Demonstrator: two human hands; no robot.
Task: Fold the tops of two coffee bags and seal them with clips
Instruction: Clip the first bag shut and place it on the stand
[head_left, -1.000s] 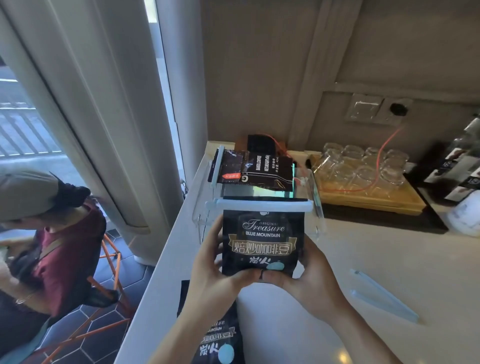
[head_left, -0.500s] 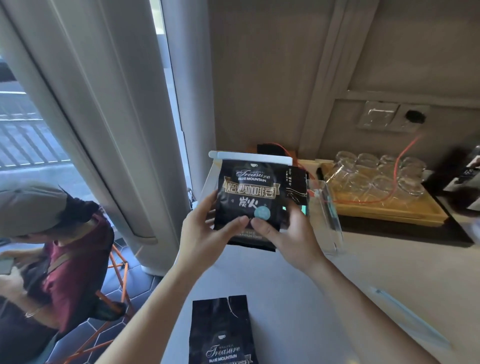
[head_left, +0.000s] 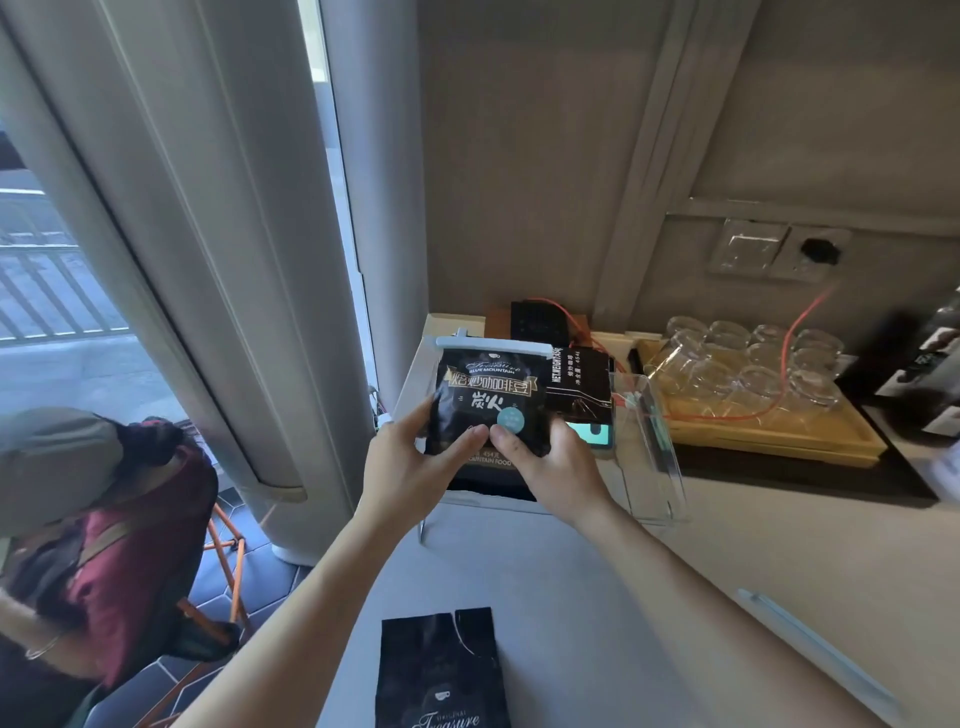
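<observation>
**Clipped bag held over the clear box**

The left hand (head_left: 410, 467) and right hand (head_left: 556, 467) both pinch the bottom of a black coffee bag (head_left: 488, 400). A pale clip (head_left: 493, 347) shuts its top. The bag is at the clear box (head_left: 649, 447). Another coffee bag (head_left: 441, 670) lies on the desk (head_left: 649, 597), with a second clip (head_left: 815, 644) to its right.

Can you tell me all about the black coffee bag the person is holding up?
The coffee bag is glossy black with gold and white lettering and a round teal sticker. A pale blue clip runs across its folded top. It is upright, facing the camera, in the clear bin. The left hand and right hand hold its lower part, thumbs on the front.
</observation>
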